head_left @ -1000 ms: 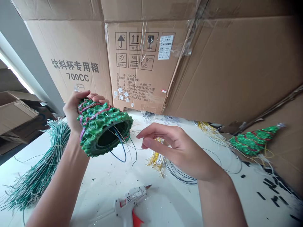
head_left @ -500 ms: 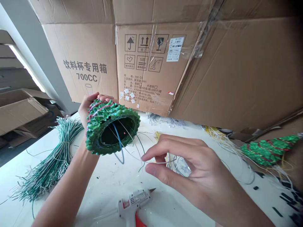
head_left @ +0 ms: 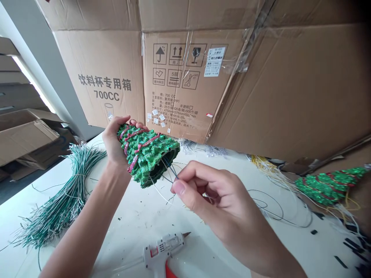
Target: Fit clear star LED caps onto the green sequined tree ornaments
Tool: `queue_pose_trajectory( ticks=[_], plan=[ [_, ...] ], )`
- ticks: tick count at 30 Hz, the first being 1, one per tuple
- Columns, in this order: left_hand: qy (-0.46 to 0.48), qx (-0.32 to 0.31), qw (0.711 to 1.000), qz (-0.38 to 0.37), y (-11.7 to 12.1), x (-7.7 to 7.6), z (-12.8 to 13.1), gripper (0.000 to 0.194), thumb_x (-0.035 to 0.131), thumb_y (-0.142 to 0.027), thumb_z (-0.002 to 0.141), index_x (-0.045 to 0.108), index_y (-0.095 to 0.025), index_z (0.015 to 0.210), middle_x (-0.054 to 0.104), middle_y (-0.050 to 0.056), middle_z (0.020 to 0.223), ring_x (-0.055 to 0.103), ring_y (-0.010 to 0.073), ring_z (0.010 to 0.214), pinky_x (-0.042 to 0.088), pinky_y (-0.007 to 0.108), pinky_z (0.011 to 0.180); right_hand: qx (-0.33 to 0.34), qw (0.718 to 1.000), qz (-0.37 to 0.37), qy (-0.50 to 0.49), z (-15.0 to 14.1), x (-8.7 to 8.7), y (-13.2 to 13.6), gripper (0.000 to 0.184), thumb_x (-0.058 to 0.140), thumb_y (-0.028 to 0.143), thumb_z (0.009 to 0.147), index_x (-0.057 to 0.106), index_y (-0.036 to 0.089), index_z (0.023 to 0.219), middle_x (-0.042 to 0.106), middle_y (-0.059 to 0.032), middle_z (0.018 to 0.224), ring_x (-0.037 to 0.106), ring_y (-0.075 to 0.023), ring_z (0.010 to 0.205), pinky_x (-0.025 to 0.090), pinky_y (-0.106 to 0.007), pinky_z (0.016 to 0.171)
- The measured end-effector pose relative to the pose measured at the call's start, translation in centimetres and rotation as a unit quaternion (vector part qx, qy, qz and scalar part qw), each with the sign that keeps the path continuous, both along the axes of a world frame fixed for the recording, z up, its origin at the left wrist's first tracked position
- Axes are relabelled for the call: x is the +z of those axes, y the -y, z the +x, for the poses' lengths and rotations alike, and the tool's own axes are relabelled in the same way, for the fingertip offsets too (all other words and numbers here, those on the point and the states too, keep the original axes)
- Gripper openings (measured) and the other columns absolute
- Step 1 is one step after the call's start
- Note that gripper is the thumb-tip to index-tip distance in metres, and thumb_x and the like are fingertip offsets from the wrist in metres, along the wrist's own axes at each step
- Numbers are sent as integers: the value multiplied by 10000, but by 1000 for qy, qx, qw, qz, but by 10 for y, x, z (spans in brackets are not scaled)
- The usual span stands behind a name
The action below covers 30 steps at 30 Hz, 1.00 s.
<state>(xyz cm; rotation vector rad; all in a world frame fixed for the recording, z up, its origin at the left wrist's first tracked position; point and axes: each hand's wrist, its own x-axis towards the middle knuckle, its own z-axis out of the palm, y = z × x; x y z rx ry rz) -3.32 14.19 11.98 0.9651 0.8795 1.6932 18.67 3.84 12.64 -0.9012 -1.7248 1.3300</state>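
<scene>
Held tree [head_left: 147, 158]: green glitter, red bands winding around it — same pattern on the second tree [head_left: 329, 185]. Wire bundle [head_left: 63, 197]: green and white strands. Glue gun [head_left: 160, 251]: white, orange trigger. Cardboard boxes [head_left: 98, 77]: brown, black print. Surface [head_left: 130, 227]: off-white, dark specks.

Craft tree [head_left: 147, 162]: rough, crusty green glitter coating, sparkling; red glitter bands. Wire bundle [head_left: 62, 197]: thin, smooth plastic insulation, faint sheen. Glue gun [head_left: 160, 251]: smooth, glossy white plastic body, orange plastic trigger [head_left: 170, 273], metal nozzle [head_left: 187, 234]. Carton [head_left: 185, 77]: matt brown corrugated cardboard; clear packing tape [head_left: 245, 50], shiny. Surface [head_left: 130, 227]: matt white, flecked with glitter.
</scene>
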Motion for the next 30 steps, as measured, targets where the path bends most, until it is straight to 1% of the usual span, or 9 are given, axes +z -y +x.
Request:
queue_pose_trajectory(
  ticks=[7, 11, 15, 18, 20, 22, 25, 27, 30],
  plan=[
    [42, -6, 999, -16, -3, -2, -3, 311, 693, -402, 662, 411, -277, 624, 519, -10, 625, 575, 182, 702, 548, 431, 722, 39, 997, -67, -15, 14, -2, -13, 222, 806, 379, 993, 687, 223, 888, 602, 39, 742, 518, -102, 616, 429, -213, 536],
    [58, 3, 998, -12, -3, -2, -1, 291, 695, -375, 655, 423, -272, 634, 488, -24, 620, 554, 160, 651, 561, 414, 728, 126, 989, -62, 52, 30, -2, -21, 247, 768, 483, 1016, 792, 238, 1036, 747, -24, 961, 680, -152, 817, 564, -266, 745],
    [124, 9, 992, -12, 1, 1, 8, 251, 687, -366, 669, 468, -248, 635, 514, -20, 615, 554, 145, 607, 550, 366, 670, 173, 981, -21, 89, 46, -1, -29, 666, 431, 766, 1072, 885, 285, 1145, 761, -87, 1357, 670, -287, 1285, 507, -447, 1139],
    [185, 10, 983, -7, 4, 3, 13, 219, 706, -319, 692, 532, -214, 611, 557, -2, 603, 556, 131, 605, 536, 323, 645, 133, 990, -41, 27, 42, -3, -33, 958, 128, 780, 1088, 918, 273, 897, 830, -103, 1190, 718, -307, 1217, 485, -510, 1173],
    [185, 3, 983, 3, 5, 4, 15, 219, 704, -309, 716, 560, -202, 590, 561, 6, 591, 541, 120, 598, 528, 302, 631, 125, 991, -56, -8, 36, -6, -36, 872, 244, 720, 1124, 892, 265, 759, 846, -98, 1014, 763, -288, 1105, 533, -483, 1107],
    [165, -5, 986, 20, 6, 4, 15, 230, 695, -312, 744, 582, -200, 577, 561, 12, 586, 533, 115, 596, 526, 289, 626, 110, 993, -51, 0, 30, -10, -38, 616, 549, 619, 1100, 867, 249, 724, 828, -73, 946, 771, -253, 1031, 566, -416, 1017],
    [120, -11, 991, 58, 7, 3, 14, 248, 681, -315, 777, 611, -200, 569, 567, 15, 578, 543, 118, 594, 533, 287, 626, 66, 995, -62, 37, 25, -13, -37, 209, 915, 442, 886, 840, 247, 885, 808, -19, 1018, 756, -212, 974, 586, -347, 902],
    [91, -7, 992, 84, 10, 2, 16, 255, 676, -317, 793, 640, -200, 570, 580, 16, 573, 569, 127, 589, 533, 289, 614, 42, 995, -65, 58, 23, -13, -34, 277, 962, 377, 830, 802, 277, 1033, 801, 4, 1098, 749, -217, 1058, 587, -343, 927],
    [50, 5, 992, 115, 15, 3, 22, 283, 676, -332, 820, 687, -199, 571, 609, 27, 569, 630, 158, 591, 532, 298, 583, 23, 993, -8, 117, 15, -10, -27, 271, 885, 329, 904, 770, 317, 1149, 788, 28, 1195, 708, -214, 1192, 541, -353, 1031]
  ],
)
